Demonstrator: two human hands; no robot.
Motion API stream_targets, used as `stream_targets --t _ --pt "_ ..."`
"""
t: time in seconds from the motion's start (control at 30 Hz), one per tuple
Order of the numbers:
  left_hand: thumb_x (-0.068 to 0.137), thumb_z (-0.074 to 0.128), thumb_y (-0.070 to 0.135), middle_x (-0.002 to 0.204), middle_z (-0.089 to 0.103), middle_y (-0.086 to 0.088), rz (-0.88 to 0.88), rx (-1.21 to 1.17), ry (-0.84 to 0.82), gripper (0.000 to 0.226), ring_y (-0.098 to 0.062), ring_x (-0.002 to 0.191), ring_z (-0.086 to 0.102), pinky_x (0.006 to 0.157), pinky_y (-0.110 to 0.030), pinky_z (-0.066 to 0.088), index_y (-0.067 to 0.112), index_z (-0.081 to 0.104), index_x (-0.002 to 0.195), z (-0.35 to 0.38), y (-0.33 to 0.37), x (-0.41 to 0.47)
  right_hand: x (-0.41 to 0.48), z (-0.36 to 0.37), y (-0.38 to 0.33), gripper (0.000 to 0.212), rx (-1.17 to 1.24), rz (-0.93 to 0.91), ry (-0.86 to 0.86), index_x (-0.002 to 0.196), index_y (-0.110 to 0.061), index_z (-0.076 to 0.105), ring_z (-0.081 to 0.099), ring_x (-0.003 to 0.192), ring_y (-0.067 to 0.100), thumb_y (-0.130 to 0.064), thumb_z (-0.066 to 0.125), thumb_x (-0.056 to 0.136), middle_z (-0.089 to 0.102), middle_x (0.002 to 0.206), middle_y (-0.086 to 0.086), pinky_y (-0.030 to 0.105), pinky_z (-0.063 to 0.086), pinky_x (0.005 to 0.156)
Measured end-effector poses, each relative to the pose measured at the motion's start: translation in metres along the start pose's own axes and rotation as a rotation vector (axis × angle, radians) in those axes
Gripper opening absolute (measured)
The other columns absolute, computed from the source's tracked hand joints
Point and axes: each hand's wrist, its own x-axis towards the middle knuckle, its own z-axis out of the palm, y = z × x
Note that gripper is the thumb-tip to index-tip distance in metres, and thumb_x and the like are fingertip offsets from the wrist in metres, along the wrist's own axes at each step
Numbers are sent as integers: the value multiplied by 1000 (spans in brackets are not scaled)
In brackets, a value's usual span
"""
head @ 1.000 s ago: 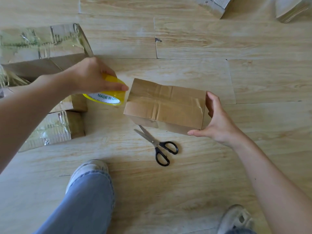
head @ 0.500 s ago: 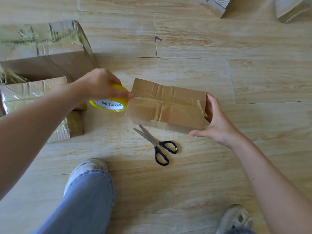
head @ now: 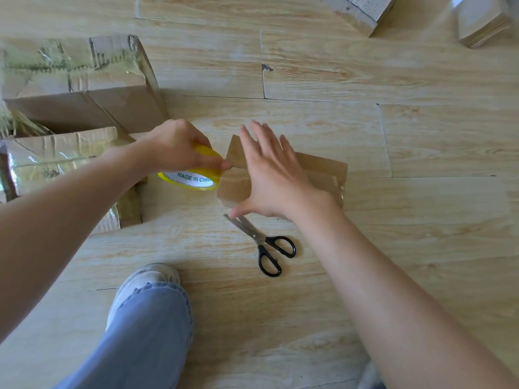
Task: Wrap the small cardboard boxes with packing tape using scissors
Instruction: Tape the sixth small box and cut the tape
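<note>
The right hand (head: 273, 178) hides most of the box (head: 325, 175) top.

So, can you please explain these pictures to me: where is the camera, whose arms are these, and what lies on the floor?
No machine here: these are a person's own two arms. The camera sits on the person's head and looks down. The left hand grips a yellow tape roll at the left edge of a small cardboard box. The right hand lies flat on that box, fingers straight. Black scissors lie on the wooden floor near the box, and nobody holds them. At the left are bigger boxes covered in shiny tape; more boxes are at the top right. At the bottom is the person's leg in jeans.
</note>
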Motion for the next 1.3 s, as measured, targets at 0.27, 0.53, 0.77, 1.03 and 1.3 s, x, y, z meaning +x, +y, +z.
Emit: stream_targets --t 0.27,0.53,0.77,1.03,1.3 --pt "72 69 63 61 59 4 111 -57 -42 38 -14 62 54 58 -29 43 25 68 65 -4 -8 -5 14 3 -8 143 -50 16 -28 152 -4 -7 18 144 28 -48 89 56 18 154 11 48 10 121" --pt "56 70 58 74 41 -9 171 -471 -163 84 -24 72 36 70 -36 26 -20 50 79 -32 -28 -22 -1 -17 16 130 175 -10 95 150 -14 17 25 136 24 -32 94 47 25 148 4 48 10 120" --pt "60 65 76 65 49 -20 221 -88 135 72 -29 58 43 53 -35 35 5 58 65 -54 -20 -36 -19 -34 23 125 416 4 167 147 -28 20 35 128 15 -31 94 47 27 141 -11 41 35 110" --pt "39 64 91 67 59 -4 155 -234 66 88 -7 59 51 59 -28 40 14 68 81 -74 -30 -42 -42 -34 50 123 612 53 241 142 -44 21 36 126 -6 -48 89 40 33 139 -23 9 31 95" --pt "37 58 94 51 54 29 79 -207 239 45 7 49 54 45 -15 38 57 63 63 -78 -35 -45 -54 -22 62 122 736 76 240 143 -44 22 32 137 0 -51 89 41 34 145 -17 31 29 116"
